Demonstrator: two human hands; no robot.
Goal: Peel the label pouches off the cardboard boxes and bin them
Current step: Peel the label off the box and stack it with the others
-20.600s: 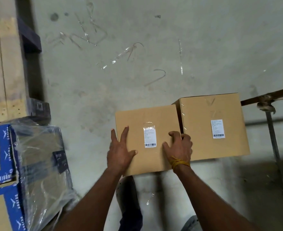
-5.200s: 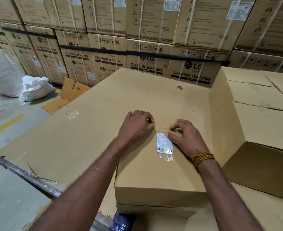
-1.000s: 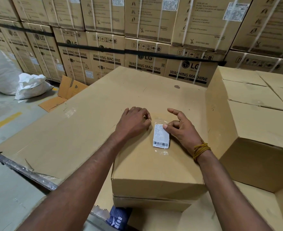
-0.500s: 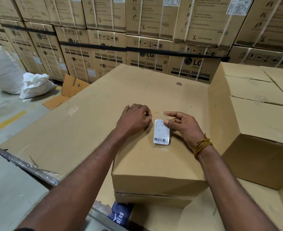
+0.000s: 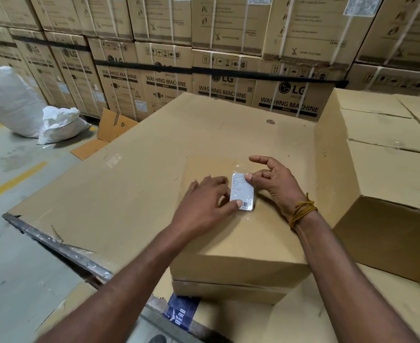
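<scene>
Nearest, the left hand [image 5: 205,203] lies on the cardboard box [image 5: 236,246], fingers relaxed, thumb tip touching the label pouch [image 5: 241,191] at its near left corner; the pouch sits on the box top between both hands, long axis running away from the person; the right hand [image 5: 274,180] pinches its far right corner between thumb and a finger, index finger raised clear; judged, the peel must run from that far corner toward the person. How much adhesive has released cannot be told; no bin is visible; beyond stand stacked washing machine cartons [image 5: 228,78].
</scene>
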